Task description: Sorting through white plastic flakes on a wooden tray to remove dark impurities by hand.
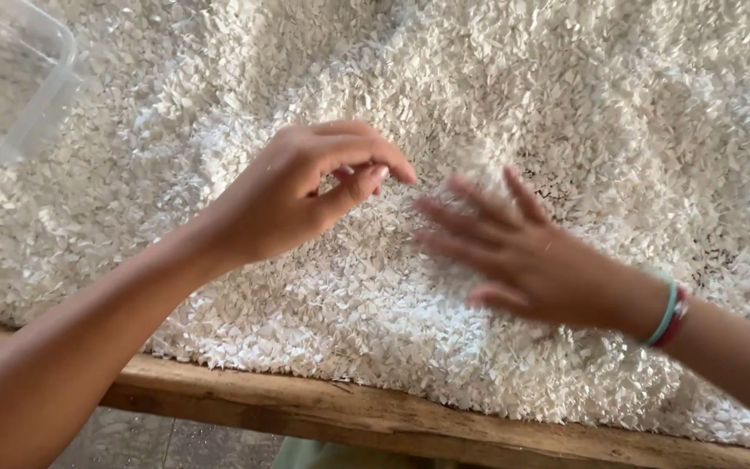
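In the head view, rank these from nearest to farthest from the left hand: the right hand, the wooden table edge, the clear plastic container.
From the left hand:
1. Right hand, just beside it, fingers spread over the white chips.
2. Wooden table edge, below, along the near side.
3. Clear plastic container, far upper-left corner.

Wooden bench/table w/ a rough, worn plank edge (366,417) running along the bottom, slanting down to the right; its top is nearly all hidden under a thick heap of small white flakes (566,113) spread edge to edge, w/ dark bare patches showing thru at the far left & right of centre. A clear plastic container (10,78), rounded corners, sits on the flakes at the top left, partly cut off by the frame. Below the plank, a grey floor (158,439) shows.
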